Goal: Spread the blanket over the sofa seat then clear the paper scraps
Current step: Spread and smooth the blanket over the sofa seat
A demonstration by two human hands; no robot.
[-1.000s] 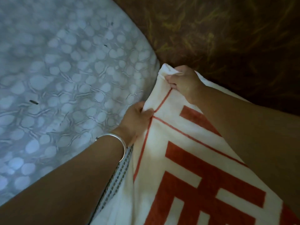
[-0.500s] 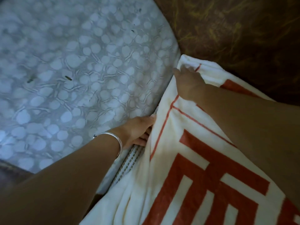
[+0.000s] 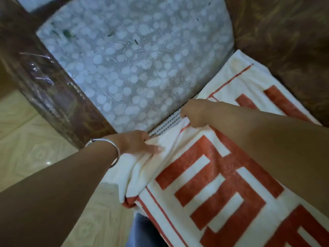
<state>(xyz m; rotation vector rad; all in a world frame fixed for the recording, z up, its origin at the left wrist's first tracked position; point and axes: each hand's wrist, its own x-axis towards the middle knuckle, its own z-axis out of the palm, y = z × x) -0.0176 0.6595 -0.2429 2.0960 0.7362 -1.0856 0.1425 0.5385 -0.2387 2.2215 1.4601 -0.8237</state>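
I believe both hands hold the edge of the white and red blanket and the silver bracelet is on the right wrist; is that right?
Not quite: the head view shows the silver bracelet on the left wrist. The left hand and right hand do both hold the blanket edge.

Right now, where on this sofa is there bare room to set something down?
The spotted cushion is mostly bare between the brown armrest and the blanket; small dark scraps dot its far part. Crowded at the blanket's edge, which the left hand and right hand hold.
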